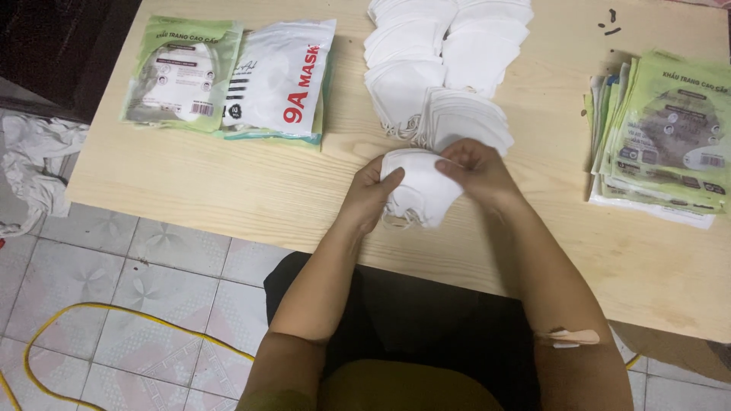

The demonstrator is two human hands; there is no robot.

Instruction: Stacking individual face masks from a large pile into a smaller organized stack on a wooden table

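Small stack of white folded face masks at centre of frame, held just above the near part of the pale wooden table, ear loops dangling at its lower edge. Left hand clasping the stack's left side, thumb on top, fingers curled underneath. Right hand gripping the upper right corner, fingertips pinched closed on the top mask's edge. Adhesive plaster on the right forearm, lower right of frame.

Directly behind the hands, toward top centre: overlapping rows of loose white masks, fanned out in piles, nearest pile just beside the right hand. Upper left of frame: green-and-clear mask packet lying flat, touching a white printed packet to its right, the latter resting on more packets beneath. Right edge of frame: thick pile of empty green pouches, well apart from the hands. Small dark bits on the table at upper right.

Below the table: patterned floor tiles, yellow cable looping across lower left, crumpled white cloth at left edge. Dark clothing over the lap at bottom centre.
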